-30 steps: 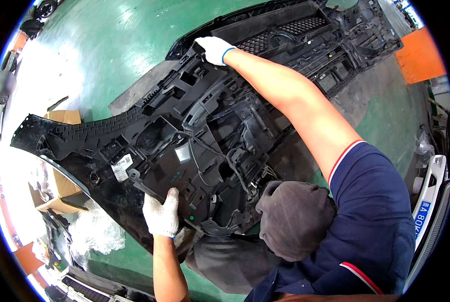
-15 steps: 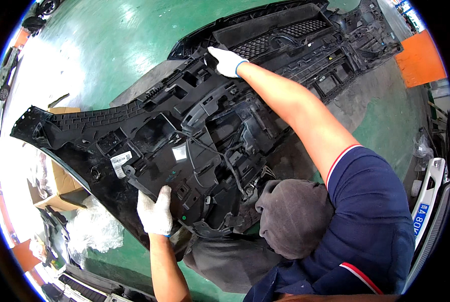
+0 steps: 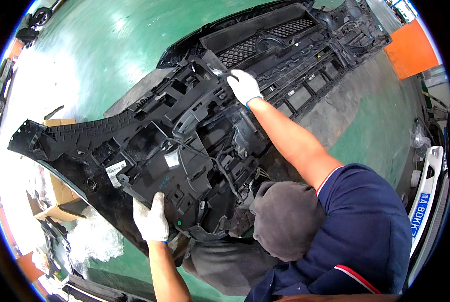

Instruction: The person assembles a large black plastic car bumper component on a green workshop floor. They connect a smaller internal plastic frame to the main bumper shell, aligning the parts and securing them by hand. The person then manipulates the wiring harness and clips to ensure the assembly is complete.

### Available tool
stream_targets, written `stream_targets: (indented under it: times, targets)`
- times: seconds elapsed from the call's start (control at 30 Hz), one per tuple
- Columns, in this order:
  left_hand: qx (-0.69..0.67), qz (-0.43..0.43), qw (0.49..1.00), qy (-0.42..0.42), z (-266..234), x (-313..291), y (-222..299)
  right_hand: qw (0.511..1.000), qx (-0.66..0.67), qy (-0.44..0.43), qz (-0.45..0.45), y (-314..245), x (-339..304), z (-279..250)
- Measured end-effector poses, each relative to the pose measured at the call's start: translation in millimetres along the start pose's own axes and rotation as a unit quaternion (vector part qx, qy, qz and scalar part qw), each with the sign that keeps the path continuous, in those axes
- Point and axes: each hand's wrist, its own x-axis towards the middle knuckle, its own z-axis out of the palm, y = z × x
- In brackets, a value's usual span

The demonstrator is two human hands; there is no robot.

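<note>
A large black car bumper (image 3: 99, 186) lies across the view with its ribbed inner side up, carrying brackets, a wiring harness (image 3: 220, 168) and a white label (image 3: 116, 173). My left hand (image 3: 151, 220), in a white knit glove, grips its near edge with the thumb up on the inner face; the fingers behind are partly hidden. Higher up, my gloved right hand (image 3: 245, 87) has its fingers curled at the bumper's far end, beside a mesh grille (image 3: 237, 53). What lies under those fingertips is hidden.
My dark grey trouser knee (image 3: 289, 220) is close below the bumper. Clear plastic wrap (image 3: 95, 236) and an open cardboard box (image 3: 59, 194) lie on the left. An orange panel (image 3: 411, 49) stands at the right. A white car part with a blue plate (image 3: 422, 206) is at the right edge.
My right hand has shifted right and down, from the bumper's upper edge onto its inner side. My left hand stays at the near edge. The whole scene has slid slightly left.
</note>
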Motion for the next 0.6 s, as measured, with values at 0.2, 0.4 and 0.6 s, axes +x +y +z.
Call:
stream_targets:
  times: [0.2, 0.4, 0.6]
  targets:
    - [-0.043, -0.003, 0.999, -0.006, 1.8, -0.6, -5.8, 0.994, 0.113, -0.002, 0.004, 19.3, -11.4, 5.9]
    - [0.001, 0.035, 0.999, 0.014, 5.7, -1.3, -8.3, 0.998, 0.061, 0.003, -0.012, 8.7, -17.3, -0.1]
    - [0.037, 0.038, 0.998, 0.014, 7.9, -0.4, -4.8, 0.998, 0.061, -0.007, -0.002, 11.7, -15.7, -1.3]
